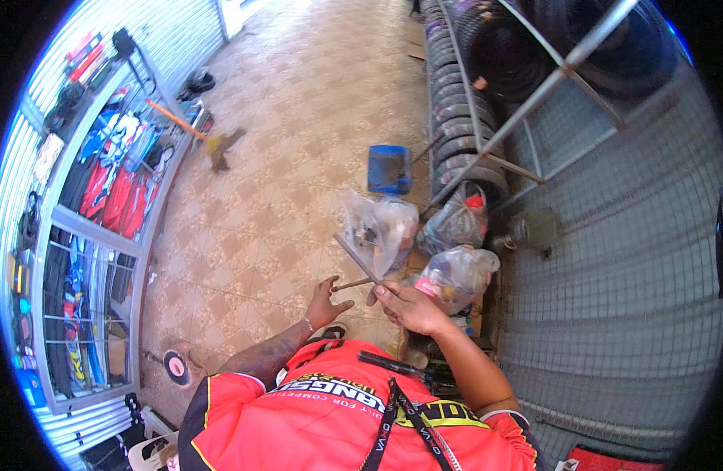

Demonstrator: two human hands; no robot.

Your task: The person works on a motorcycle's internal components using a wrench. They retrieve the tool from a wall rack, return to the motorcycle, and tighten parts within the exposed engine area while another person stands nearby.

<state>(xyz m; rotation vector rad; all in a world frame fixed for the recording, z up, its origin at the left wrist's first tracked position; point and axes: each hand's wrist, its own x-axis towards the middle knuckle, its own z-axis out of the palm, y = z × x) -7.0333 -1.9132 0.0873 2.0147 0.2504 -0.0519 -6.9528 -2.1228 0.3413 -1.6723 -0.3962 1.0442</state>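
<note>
My right hand (pixel 405 306) grips a metal tool (pixel 355 255) made of two thin bars meeting at an angle, one pointing up-left, the other running left. My left hand (pixel 326 306) has thumb and fingers apart beside the left end of the lower bar; I cannot tell whether a fingertip touches it. Just beyond are bulging translucent plastic bags (pixel 381 220), one with pink contents (pixel 454 279). A black cylindrical object (pixel 387 363) lies crosswise close to my body.
A tiled floor (pixel 259 196) runs ahead. Glass cabinets (pixel 94 243) line the left, near an orange-handled tool (pixel 177 118). Stacked tires (pixel 456 125), metal racking (pixel 563 69) and wire mesh (pixel 613 298) are on the right. A blue plastic container (pixel 389 157) sits beyond the bags.
</note>
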